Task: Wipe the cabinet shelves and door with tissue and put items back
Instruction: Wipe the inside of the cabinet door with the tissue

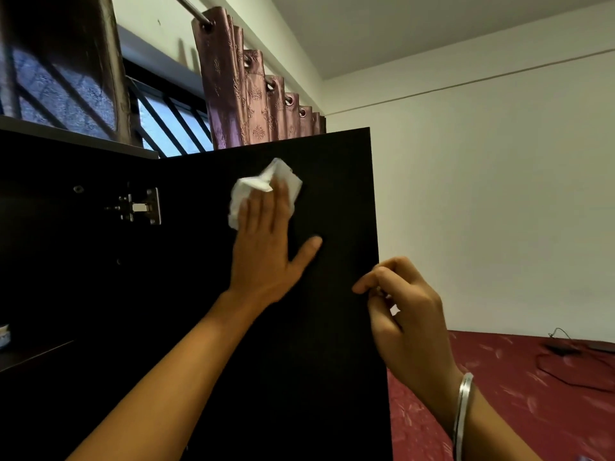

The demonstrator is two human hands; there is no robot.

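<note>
On door | left hand presses tissue (flat) | right hand grips edge

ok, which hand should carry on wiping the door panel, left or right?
Left. The left hand already presses the tissue flat against the inner face of the door, fingers straight. The right hand is curled around the door's free edge, apparently steadying it.

Two hands: the left hand and the right hand. One tissue. One door, with one hinge. One bangle. One shelf. One curtain rod. Two curtains, one gathered on the rod and one at far left. One cable on one red bedspread
</note>
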